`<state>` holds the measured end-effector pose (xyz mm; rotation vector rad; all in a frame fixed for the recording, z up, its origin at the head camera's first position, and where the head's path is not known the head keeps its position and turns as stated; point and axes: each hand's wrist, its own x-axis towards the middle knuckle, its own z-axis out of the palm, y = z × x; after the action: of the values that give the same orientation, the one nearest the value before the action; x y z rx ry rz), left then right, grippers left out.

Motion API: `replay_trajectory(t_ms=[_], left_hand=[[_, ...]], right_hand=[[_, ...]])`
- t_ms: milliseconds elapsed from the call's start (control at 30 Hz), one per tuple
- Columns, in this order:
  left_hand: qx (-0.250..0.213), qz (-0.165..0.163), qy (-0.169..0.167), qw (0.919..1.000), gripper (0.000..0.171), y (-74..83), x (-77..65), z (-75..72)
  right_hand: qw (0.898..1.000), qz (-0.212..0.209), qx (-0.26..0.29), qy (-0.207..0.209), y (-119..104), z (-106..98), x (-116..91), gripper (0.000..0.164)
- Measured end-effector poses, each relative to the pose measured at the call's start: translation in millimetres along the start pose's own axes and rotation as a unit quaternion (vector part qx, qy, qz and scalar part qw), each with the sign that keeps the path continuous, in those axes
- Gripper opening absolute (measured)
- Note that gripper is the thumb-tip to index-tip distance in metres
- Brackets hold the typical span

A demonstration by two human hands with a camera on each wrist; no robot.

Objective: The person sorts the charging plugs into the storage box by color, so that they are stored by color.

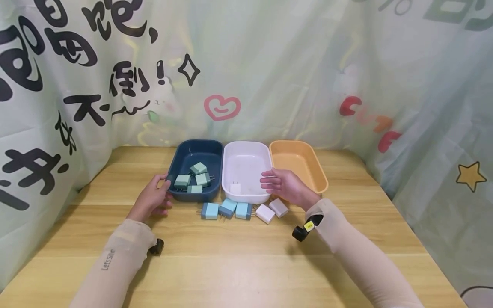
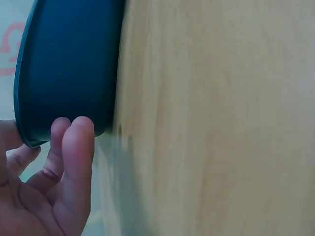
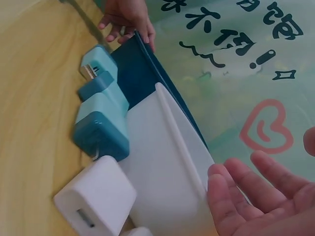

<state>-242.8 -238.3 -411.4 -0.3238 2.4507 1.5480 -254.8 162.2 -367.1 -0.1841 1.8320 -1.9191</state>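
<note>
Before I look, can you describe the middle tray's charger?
On the wooden table, find the pale tray between the blue tray and orange tray. Look inside, near the front. Only one white charger shows there; the blue tray holds green chargers.

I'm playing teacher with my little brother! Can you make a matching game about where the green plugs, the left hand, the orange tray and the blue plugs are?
Things:
1. green plugs
2. left hand
3. orange tray
4. blue plugs

Places:
A. right of the white tray
B. inside the navy tray
C. on the table, in front of the trays
D. touching the navy tray

Right pairs: 1-B, 2-D, 3-A, 4-C
</note>
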Motion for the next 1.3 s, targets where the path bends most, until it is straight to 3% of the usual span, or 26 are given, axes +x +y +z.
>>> replay_trajectory(t_ms=[167, 367, 867, 1300], left_hand=[[0.055, 0.006, 0.003, 0.9985, 0.058, 5.0, -0.4, -2.1], [0.095, 0.008, 0.001, 0.9954, 0.054, 12.9, -0.4, -4.4], [0.098, 0.012, 0.012, 0.9950, 0.049, 16.5, 0.6, -2.2], [0.099, 0.025, 0.014, 0.9947, 0.048, 14.8, 0.1, -2.1]], right_hand=[[1.000, -0.022, -0.019, 0.012, 6, -5, -13, 0.054], [0.998, -0.046, -0.003, 0.037, 15, -15, -25, 0.052], [0.992, -0.017, -0.112, 0.061, 40, -27, -48, 0.045], [0.985, -0.020, -0.143, 0.097, 58, -29, -45, 0.041]])
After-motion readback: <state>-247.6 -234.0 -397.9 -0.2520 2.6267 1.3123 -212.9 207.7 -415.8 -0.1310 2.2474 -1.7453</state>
